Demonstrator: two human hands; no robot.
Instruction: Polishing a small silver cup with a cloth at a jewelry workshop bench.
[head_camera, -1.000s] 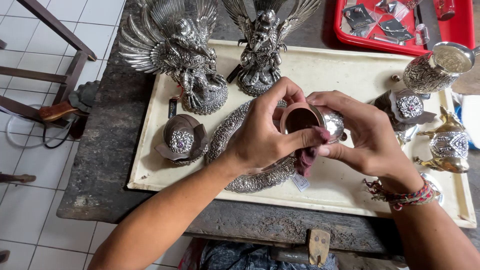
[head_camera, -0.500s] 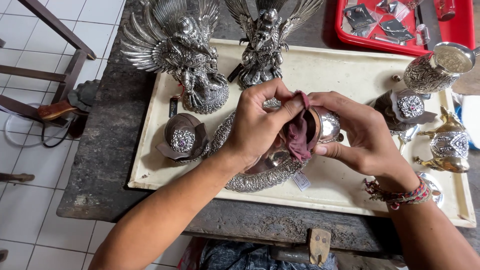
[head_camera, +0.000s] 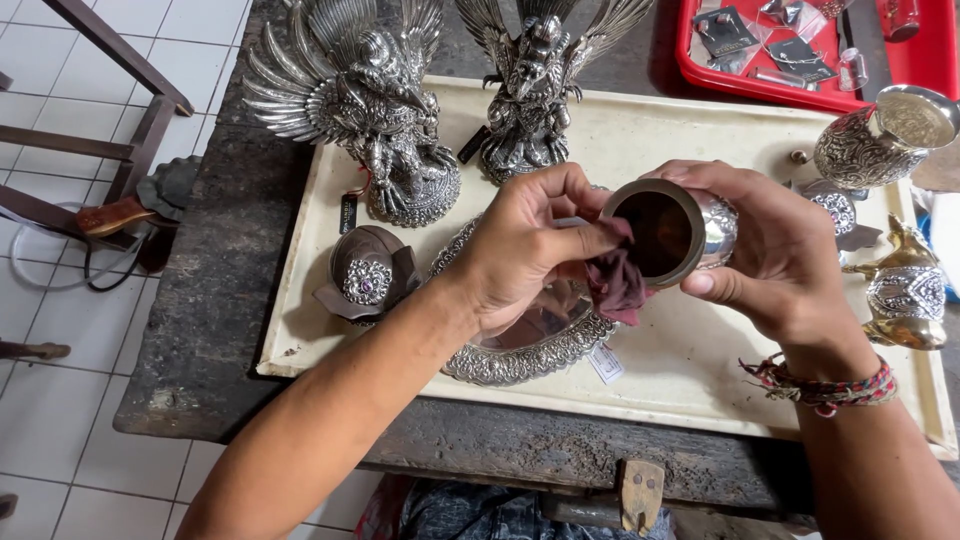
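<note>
- Silver cup (head_camera: 690, 232) sits gripped in the right hand (head_camera: 775, 250), mouth tipped toward the camera, so the inside shows.
- left hand (head_camera: 525, 250) pinches a dark red cloth (head_camera: 615, 285) at the cup's rim.
- Both hover over the oval silver tray (head_camera: 520, 345); winged statues (head_camera: 370, 110) crowd the cream board (head_camera: 690, 370), whose near edge has open room.

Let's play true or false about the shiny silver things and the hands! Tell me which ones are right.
1. The right hand holds a small silver cup. True.
2. The left hand pinches a blue sponge. False: it holds a dark red cloth at the cup's rim.
3. Two winged silver statues stand at the back of the cream board. True.
4. The red tray sits on the floor. False: it rests at the table's far right.
5. An oval silver dish lies under the left hand. True.
</note>
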